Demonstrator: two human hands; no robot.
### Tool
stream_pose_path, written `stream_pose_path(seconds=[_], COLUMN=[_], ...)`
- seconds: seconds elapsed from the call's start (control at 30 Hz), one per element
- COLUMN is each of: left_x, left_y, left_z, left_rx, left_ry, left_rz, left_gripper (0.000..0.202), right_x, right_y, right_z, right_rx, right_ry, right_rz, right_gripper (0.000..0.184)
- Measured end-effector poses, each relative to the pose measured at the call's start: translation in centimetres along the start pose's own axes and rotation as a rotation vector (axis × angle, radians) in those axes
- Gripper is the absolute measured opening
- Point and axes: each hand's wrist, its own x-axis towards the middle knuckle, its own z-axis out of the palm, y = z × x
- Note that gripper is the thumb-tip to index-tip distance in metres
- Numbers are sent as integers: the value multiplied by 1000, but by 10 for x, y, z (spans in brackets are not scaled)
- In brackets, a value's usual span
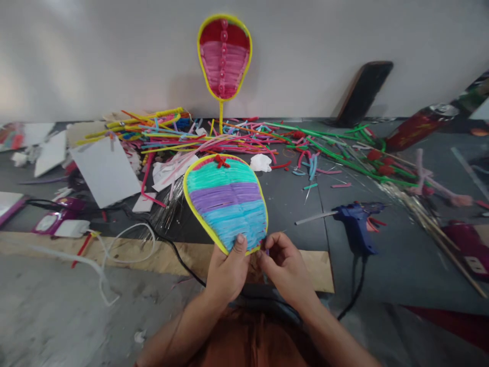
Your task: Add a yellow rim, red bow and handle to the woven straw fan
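My left hand [228,270] grips the narrow lower end of a balloon-shaped pipe-cleaner piece [226,200], thumb on its blue face. The piece has a yellow rim, green, purple and blue bands, and a small red bow at the top. My right hand [284,262] is closed in a pinch at the piece's lower right edge, fingertips touching the rim. What the pinch holds is too small to make out. A finished red and pink piece with a yellow rim [224,56] stands upright against the wall behind.
A blue glue gun [357,221] lies right of my hands, its cord trailing toward me. Loose coloured pipe cleaners [244,135] are heaped across the back. White card pieces [105,171], white cables [126,244] and a dark board [362,92] leaning on the wall surround them.
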Motion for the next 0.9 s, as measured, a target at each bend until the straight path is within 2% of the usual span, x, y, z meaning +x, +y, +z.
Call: stream_pose_path(seconds=[0.43, 0.63, 0.9], left_x=[2, 7, 10], left_y=[-1, 4, -1], left_z=[-5, -4, -5], left_rx=[16, -24, -54], left_ry=[-39, 10, 9], left_rz=[-16, -27, -50], left_gripper=[40, 44, 43], right_x=[3, 3, 4], right_y=[5, 8, 8], right_z=[-2, 1, 3], right_rx=[262, 421, 500], right_ry=[-55, -63, -31], right_rz=[108, 152, 137], right_gripper=[30, 38, 41])
